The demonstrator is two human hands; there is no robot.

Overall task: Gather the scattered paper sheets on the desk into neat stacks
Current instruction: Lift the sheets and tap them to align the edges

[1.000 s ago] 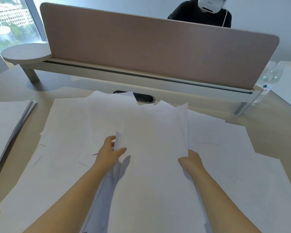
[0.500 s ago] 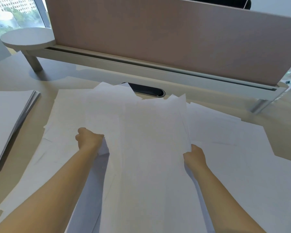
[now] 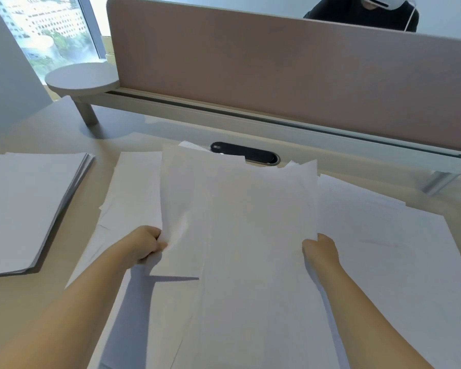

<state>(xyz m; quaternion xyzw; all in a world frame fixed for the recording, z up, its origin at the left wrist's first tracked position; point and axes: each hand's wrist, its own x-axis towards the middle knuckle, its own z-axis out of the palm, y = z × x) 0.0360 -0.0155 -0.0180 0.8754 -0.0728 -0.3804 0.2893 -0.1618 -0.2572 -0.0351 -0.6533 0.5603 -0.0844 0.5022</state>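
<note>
I've got the left hand [image 3: 147, 245] & right hand [image 3: 320, 249], fingers clenched on opposite edges of the loose bundle [image 3: 237, 222], mid-counter [image 3: 30, 302] over scattered sheets [image 3: 383, 230]. Risk: uneven pull creases or drops sheets, bc edges aren't squared.

Your desk [image 3: 19, 296] is a pale tan surface, and a black oval cable port [image 3: 246, 153] is set into it near its far edge. Loose white sheets [image 3: 383, 235] spread directly in front of that port, overlapping at odd angles toward you and out to its right; one sheet's far corner covers the port's left end. Well to the port's left lies a squared stack [image 3: 24, 206] of paper, its edges roughly aligned, apart from the loose sheets with bare desk between. Behind the port, a pale rail [image 3: 250, 121] on metal legs stands on the desk, holding a pink divider [image 3: 277, 73] and a round shelf [image 3: 81, 78] at its left end.
</note>
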